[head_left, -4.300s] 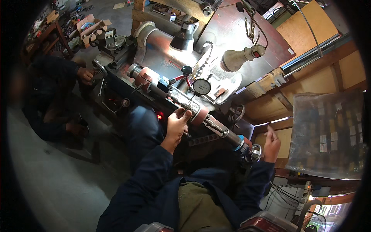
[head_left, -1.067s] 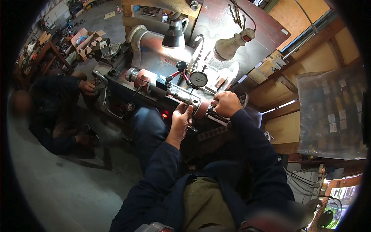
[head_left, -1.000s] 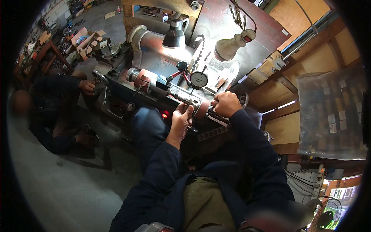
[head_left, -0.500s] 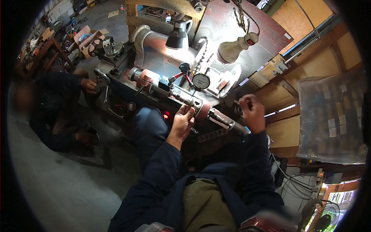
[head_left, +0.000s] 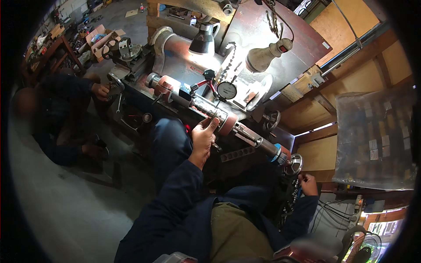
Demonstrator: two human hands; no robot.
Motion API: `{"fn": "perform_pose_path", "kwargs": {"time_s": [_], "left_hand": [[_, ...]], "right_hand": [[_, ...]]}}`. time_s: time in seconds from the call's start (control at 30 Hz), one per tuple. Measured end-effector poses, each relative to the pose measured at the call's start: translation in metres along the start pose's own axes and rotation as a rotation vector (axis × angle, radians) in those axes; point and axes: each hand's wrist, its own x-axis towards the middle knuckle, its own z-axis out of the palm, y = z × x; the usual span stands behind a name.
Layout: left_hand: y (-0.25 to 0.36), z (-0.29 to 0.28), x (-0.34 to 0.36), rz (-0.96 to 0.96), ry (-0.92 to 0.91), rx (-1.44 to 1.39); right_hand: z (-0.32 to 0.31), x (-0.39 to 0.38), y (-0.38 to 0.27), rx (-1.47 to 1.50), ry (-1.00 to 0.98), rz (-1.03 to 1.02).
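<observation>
The shaft (head_left: 205, 108) slants from far left to near right. Our left hand (head_left: 203, 137) pinches a metal piece (head_left: 215, 117) at its middle, just beside the gauge (head_left: 227, 90); a slip could jar that gauge. Our right hand (head_left: 309, 184) curls near the wheel (head_left: 296, 163); whether it grips anything, we cannot tell.
</observation>
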Motion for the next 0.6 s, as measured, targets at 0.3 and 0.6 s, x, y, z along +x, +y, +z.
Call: {"fn": "perform_pose_path", "kwargs": {"time_s": [0.3, 0.6], "left_hand": [[0.008, -0.015, -0.015, -0.009, -0.028, -0.001], [-0.007, -0.008, -0.022, 0.324, 0.147, 0.217]], "right_hand": [[0.050, 0.024, 0.056, 0.074, 0.115, 0.016], [0.062, 0.029, 0.063, 0.137, 0.217, -0.127]]}}
